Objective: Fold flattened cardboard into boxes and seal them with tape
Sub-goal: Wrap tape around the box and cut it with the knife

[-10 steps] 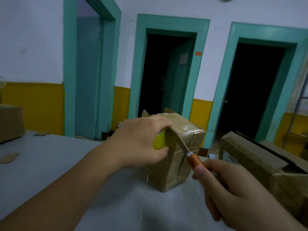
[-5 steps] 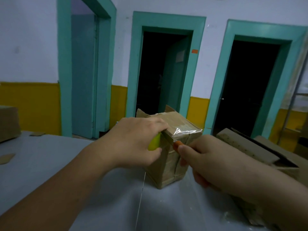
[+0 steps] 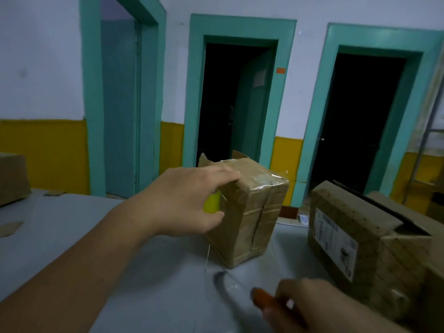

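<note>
A small cardboard box (image 3: 252,212) stands on the grey table (image 3: 72,236), its top sealed with clear tape. My left hand (image 3: 189,200) holds a yellow tape roll (image 3: 212,205) against the box's left upper edge. A thin strand of tape hangs down from there to the table. My right hand (image 3: 314,306) is low at the front, gripping a knife by its orange handle (image 3: 263,299). The blurred blade (image 3: 222,280) points left, down at the table surface.
A larger open cardboard box (image 3: 355,227) with a white label stands at the right. Another box (image 3: 12,179) sits at the far left edge, with cardboard scraps (image 3: 9,228) near it. Three teal-framed doorways are behind the table.
My right hand has pulled the knife away from the box's top edge and down toward me, close to the table. My left hand stays on the tape roll by the box.
</note>
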A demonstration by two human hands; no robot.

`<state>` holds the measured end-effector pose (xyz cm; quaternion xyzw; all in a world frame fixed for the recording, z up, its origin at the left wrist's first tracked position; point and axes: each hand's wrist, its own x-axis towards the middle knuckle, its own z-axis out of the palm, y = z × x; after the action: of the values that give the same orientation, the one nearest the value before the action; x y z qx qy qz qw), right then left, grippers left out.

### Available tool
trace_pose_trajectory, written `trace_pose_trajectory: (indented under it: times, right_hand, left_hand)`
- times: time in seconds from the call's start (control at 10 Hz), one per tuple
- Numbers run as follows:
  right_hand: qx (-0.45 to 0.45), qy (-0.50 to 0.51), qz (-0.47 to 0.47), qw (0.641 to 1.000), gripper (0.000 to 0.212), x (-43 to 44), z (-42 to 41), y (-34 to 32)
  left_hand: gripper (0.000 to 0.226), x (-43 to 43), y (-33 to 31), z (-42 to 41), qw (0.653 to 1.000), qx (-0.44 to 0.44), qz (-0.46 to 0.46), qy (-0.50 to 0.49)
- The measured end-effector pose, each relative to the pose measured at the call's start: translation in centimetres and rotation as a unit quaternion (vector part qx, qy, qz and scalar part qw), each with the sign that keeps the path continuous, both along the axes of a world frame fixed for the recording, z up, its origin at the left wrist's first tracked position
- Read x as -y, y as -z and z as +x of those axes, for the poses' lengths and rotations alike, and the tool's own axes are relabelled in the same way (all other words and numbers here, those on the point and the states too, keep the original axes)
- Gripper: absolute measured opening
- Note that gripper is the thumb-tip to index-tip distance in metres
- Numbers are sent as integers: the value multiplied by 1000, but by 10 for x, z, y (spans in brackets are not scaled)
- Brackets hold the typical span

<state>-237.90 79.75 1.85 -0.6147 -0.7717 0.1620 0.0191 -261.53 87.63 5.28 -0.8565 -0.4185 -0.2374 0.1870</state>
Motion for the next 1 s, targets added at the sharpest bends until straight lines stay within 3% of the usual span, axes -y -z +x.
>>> trace_pose_trajectory:
  times: [0.3, 0.4, 0.5, 0.6, 0.7, 0.8, 0.9, 1.0]
  right_hand:
    - [14, -92, 180, 979, 36, -16, 12, -18]
    - [-117, -112, 410, 898, 26, -53, 29, -22]
    - [-306, -93, 487, 813, 47, -95, 30, -23]
    - [-432, -88, 348, 827, 86, -117, 19, -2]
    - [-472, -118, 277, 828, 110, -119, 15, 12]
    - [-505, -111, 263, 815, 111, -119, 15, 15]
    - [-518, -96, 269, 806, 109, -118, 14, 16]
    - [-528, -86, 278, 798, 104, -115, 12, 18]
  left_hand:
    - [80, -6, 6, -4, 999, 21, 6, 33]
    - [84, -7, 6, -6, 999, 29, -12, 37]
    - [93, -5, 6, -8, 998, 17, -44, 29]
    - [116, -4, 6, -9, 997, 8, -80, 4]
    - [136, 4, 12, -12, 992, -4, -111, -51]
    - [146, 17, 32, -14, 980, -15, -164, -113]
    - [144, 26, 56, -20, 964, 37, -229, -131]
    - [132, 25, 68, -29, 958, 112, -237, -119]
